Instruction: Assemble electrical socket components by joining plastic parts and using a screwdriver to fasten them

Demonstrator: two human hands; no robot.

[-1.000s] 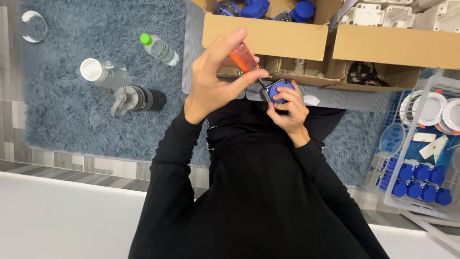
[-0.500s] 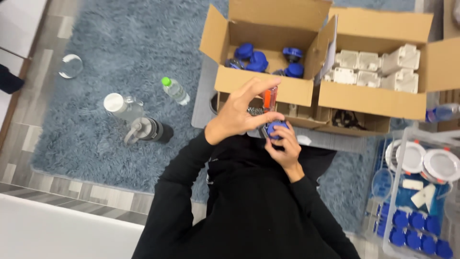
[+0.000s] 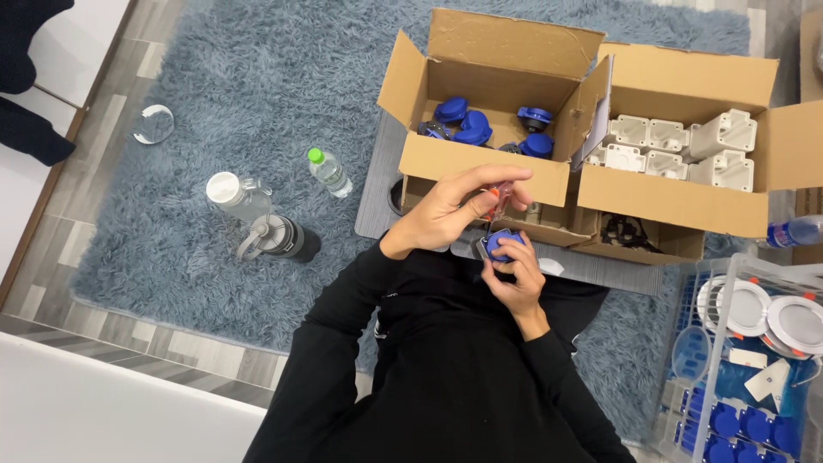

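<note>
Seen from above, a person in black long sleeves sat on a shaggy grey-blue rug [image 3: 257,77], both hands raised just in front of an open cardboard box [image 3: 484,163].

The left hand [image 3: 450,210] had its grip clamped on an orange-handled screwdriver [image 3: 497,201], fingers curled over the top of the handle, the tool pointing down toward the other hand.

The right hand [image 3: 514,274] had its grip closed around a small blue plastic part [image 3: 500,244], thumb and fingers pinching its edges; the part sat directly below the screwdriver, just in front of the box's near wall.

Inside that box lay several more blue parts [image 3: 471,124]. Touching the box on its right stood a second cardboard box [image 3: 686,201] holding white moulded pieces [image 3: 677,146].

Left of the first box, on the rug, lay a clear bottle with a green cap [image 3: 327,171], a bottle with a white lid [image 3: 233,193], a dark flask [image 3: 281,237] and, farther left, a round clear lid [image 3: 154,124].

Right of the boxes and nearer the person, a clear plastic crate [image 3: 686,300] held white round fittings [image 3: 746,309] and blue caps [image 3: 741,424].
</note>
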